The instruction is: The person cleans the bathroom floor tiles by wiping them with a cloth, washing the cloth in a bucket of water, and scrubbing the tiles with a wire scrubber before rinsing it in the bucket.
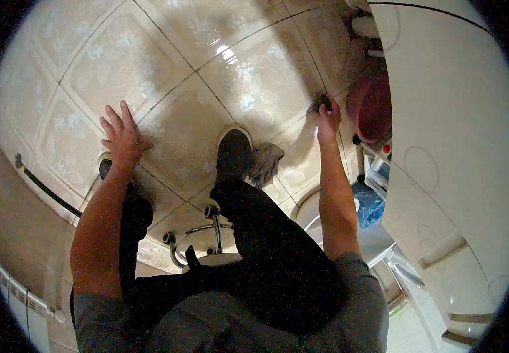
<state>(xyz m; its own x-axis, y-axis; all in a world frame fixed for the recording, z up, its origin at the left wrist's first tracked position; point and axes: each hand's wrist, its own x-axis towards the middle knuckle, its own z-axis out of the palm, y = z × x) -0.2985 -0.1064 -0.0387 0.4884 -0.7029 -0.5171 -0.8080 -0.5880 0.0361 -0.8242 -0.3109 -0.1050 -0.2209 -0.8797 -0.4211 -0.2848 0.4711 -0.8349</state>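
Observation:
My right hand reaches forward and is closed on a small dark scouring pad, pressed against the tiled floor. The fingers partly hide the pad, so its exact make is hard to see. My left hand is open with fingers spread and holds nothing. It is over the tiles, just ahead of my left shoe; whether it touches the floor I cannot tell. A crumpled grey rag lies against the side of my right shoe.
Right of my right hand stands a maroon bucket, beside a long white cabinet. A blue plastic bag is near my right forearm. Metal stool legs stand beneath me. A black rod or hose lies at the left wall.

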